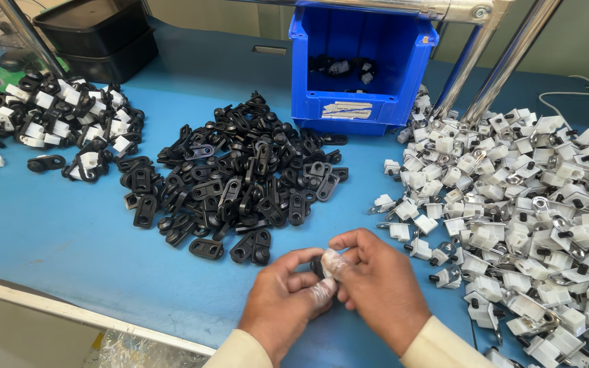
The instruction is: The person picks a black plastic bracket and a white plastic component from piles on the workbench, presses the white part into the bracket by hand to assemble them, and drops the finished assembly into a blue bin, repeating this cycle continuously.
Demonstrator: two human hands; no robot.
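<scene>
Both hands, left hand (pixel 286 300) and right hand (pixel 376 279), pinched one small black part (pixel 317 265) together above the blue tabletop (pixel 56 232). Black clip pile (pixel 233 177) just behind, white parts heap (pixel 526 204) right, blue bin (pixel 359 68) beyond.

Between your fingers (pixel 328 262), capped in thin, glossy clear film, sits a small black plastic part (pixel 317 266), matt. Just beyond them lies a heap of black plastic links (pixel 240 177) with a faint sheen. Right of your fingers, white plastic blocks (pixel 526 211) carry shiny metal tabs. Under your fingers the blue surface (pixel 56 232) looks smooth and matt. Far beyond stands a glossy blue plastic bin (pixel 363 102).
</scene>
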